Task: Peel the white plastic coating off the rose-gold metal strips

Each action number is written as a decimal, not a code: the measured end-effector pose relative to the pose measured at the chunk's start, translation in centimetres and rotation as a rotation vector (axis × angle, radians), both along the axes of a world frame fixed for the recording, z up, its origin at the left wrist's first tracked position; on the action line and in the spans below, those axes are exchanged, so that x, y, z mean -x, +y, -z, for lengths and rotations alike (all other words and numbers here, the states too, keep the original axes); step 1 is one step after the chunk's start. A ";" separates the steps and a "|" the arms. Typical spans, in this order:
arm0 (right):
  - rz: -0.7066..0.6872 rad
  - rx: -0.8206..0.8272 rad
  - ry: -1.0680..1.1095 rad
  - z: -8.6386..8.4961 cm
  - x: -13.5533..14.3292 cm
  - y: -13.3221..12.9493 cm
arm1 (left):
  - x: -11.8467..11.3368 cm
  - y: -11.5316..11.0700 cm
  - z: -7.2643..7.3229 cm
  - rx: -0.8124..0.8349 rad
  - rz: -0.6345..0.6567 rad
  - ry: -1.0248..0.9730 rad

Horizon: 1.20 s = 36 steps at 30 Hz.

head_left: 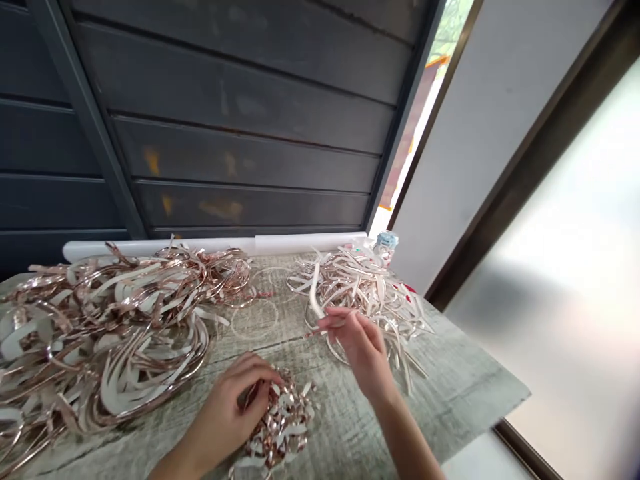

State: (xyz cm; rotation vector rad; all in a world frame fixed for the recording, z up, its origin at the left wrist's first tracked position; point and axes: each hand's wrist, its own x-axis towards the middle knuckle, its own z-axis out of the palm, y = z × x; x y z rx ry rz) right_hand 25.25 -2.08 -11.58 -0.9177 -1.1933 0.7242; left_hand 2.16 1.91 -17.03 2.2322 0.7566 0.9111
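Observation:
My left hand (pixel 239 399) is closed, thumb and fingers pinched at the edge of a small heap of short, curled rose-gold and white ribbon (pixel 287 417). My right hand (pixel 361 347) is raised over the table's right half, its fingertips pinched together. A pale ribbon strip (pixel 315 292) runs up from those fingertips. Behind and under the right hand lies a loose pile of white and pinkish ribbon strips (pixel 357 277). The exact grip of the left fingertips is partly hidden by the hand.
A large tangle of long rose-gold and white ribbons (pixel 150 353) covers the left of the wood-patterned table (pixel 470 373). White tubes (pixel 215 247) lie along the back edge. A jar with a blue lid (pixel 386 245) stands at the back right. A dark panelled wall (pixel 250 147) rises behind.

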 end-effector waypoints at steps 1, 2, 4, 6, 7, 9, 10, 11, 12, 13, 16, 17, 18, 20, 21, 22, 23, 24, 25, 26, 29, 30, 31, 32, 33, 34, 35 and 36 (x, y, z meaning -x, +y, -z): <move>0.031 -0.026 -0.039 -1.1 -0.9 -0.4 | -0.1 0.0 0.1 -0.014 0.016 0.010; 0.068 -0.056 -0.084 -2.3 -1.9 -0.6 | -0.2 0.0 0.2 -0.042 0.023 0.018; 0.163 -0.127 -0.174 -5.2 -3.9 -0.8 | -0.2 -0.3 0.1 -0.120 0.036 0.028; 0.332 -0.211 -0.370 -8.2 -5.7 -0.4 | -0.1 -0.5 -0.2 -0.193 0.066 0.048; 0.373 -0.229 -0.423 -9.5 -6.6 0.0 | 0.0 -0.7 -0.3 -0.222 0.084 0.060; 0.466 -0.236 -0.553 -11.4 -8.3 1.2 | 0.1 -0.8 -0.5 -0.255 0.101 0.074; 0.518 -0.225 -0.633 -12.0 -9.1 1.9 | 0.0 -0.9 -0.5 -0.259 0.098 0.074; 0.557 -0.216 -0.680 -12.2 -9.8 2.8 | 0.0 -0.9 -0.5 -0.259 0.088 0.070; 0.586 -0.202 -0.716 -12.2 -10.6 3.7 | -0.1 -0.9 -0.4 -0.255 0.080 0.067; 0.611 -0.187 -0.750 -11.9 -11.2 4.7 | -0.2 -0.9 -0.3 -0.251 0.074 0.064; 0.594 -0.100 -0.923 -10.1 -12.7 7.1 | -0.4 -0.9 0.0 -0.245 0.075 0.063; 0.565 -0.070 -0.990 -9.4 -13.0 7.5 | -0.3 -0.8 0.1 -0.245 0.077 0.061; 0.546 -0.044 -1.048 -8.8 -13.1 7.8 | -0.3 -0.8 0.1 -0.246 0.077 0.057; 0.552 -0.019 -1.126 -7.7 -12.9 7.9 | -0.1 -0.7 0.1 -0.247 0.066 0.046; 0.575 -0.020 -1.144 -7.3 -12.6 7.8 | 0.0 -0.7 0.1 -0.245 0.059 0.038; 0.602 -0.029 -1.152 -7.1 -12.1 7.6 | 0.0 -0.6 0.1 -0.241 0.057 0.031; 0.626 -0.043 -1.153 -7.0 -11.6 7.4 | 0.1 -0.5 0.1 -0.234 0.059 0.023; 0.641 -0.060 -1.152 -7.0 -11.0 7.2 | 0.1 -0.4 0.2 -0.221 0.056 0.015; 0.645 -0.077 -1.152 -7.1 -10.3 7.1 | 0.1 -0.2 0.3 -0.201 0.043 0.007; 0.636 -0.091 -1.156 -7.2 -9.5 7.1 | 0.1 -0.1 0.4 -0.178 0.024 0.000; 0.559 -0.115 -1.183 -7.2 -6.7 7.4 | -0.2 0.3 0.6 -0.117 -0.055 -0.031; 0.520 -0.120 -1.195 -6.9 -5.7 7.6 | -0.3 0.3 0.6 -0.104 -0.069 -0.047; 0.473 -0.126 -1.209 -6.6 -4.6 7.8 | -0.4 0.3 0.5 -0.092 -0.077 -0.069; 0.419 -0.131 -1.224 -6.2 -3.6 8.0 | -0.5 0.3 0.3 -0.074 -0.076 -0.093; 0.359 -0.137 -1.240 -5.6 -2.5 8.2 | -0.6 0.3 0.1 -0.045 -0.070 -0.115; 0.298 -0.142 -1.255 -4.9 -1.6 8.4 | -0.6 0.2 -0.1 -0.017 -0.071 -0.142; 0.238 -0.147 -1.270 -4.2 -0.6 8.7 | -0.7 0.1 -0.2 0.007 -0.070 -0.163; 0.181 -0.150 -1.285 -3.5 0.3 8.9 | -0.8 0.1 -0.3 0.021 -0.061 -0.167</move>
